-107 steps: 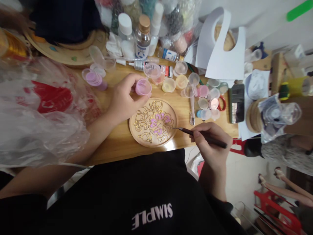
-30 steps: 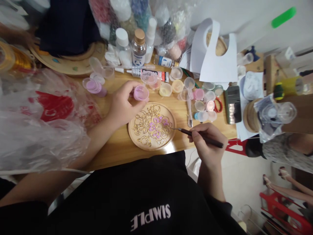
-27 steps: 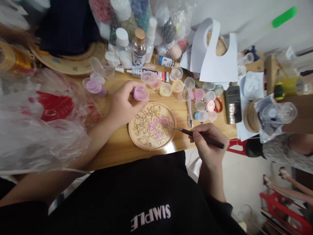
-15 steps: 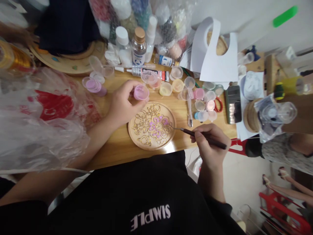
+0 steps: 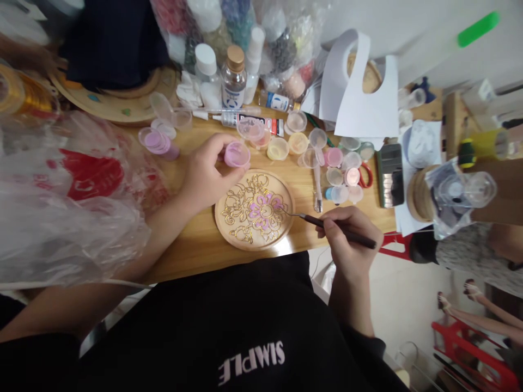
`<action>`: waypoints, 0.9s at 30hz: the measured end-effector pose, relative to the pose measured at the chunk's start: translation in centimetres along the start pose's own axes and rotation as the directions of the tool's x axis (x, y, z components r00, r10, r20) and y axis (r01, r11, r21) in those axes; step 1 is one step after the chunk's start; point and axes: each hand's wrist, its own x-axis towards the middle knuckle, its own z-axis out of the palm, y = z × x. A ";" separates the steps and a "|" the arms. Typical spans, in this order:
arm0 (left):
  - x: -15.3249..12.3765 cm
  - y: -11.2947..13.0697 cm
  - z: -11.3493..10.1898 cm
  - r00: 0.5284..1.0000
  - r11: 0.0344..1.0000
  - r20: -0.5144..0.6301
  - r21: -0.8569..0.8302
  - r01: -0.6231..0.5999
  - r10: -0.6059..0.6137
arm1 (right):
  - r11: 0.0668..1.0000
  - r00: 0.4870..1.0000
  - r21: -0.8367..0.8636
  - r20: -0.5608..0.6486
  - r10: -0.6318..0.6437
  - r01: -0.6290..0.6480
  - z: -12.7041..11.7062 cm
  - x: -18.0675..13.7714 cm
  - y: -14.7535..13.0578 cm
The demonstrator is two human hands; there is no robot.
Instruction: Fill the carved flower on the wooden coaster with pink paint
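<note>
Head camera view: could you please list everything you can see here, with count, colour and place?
wooden disc: one, tan with gold outlines and purple petals, near table edge
paint pot: one, lilac, in left hand
brush: one, dark, in right hand, tip over the disc's right side
small pots: many, pastel, right of disc
bottles: several, clear and white, table back
glue tube: one, white, lying behind the pots
phone: one, dark, far right
plastic bag: one, clear with red print, left
table: one, light wood
left hand: gripping paint pot
right hand: gripping brush
</note>
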 end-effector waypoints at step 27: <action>0.0 -0.2 -0.1 1.000 1.000 0.013 -0.001 -0.017 0.017 | 0.999 0.999 -0.002 0.041 -0.032 0.032 0.0 -0.1 0.2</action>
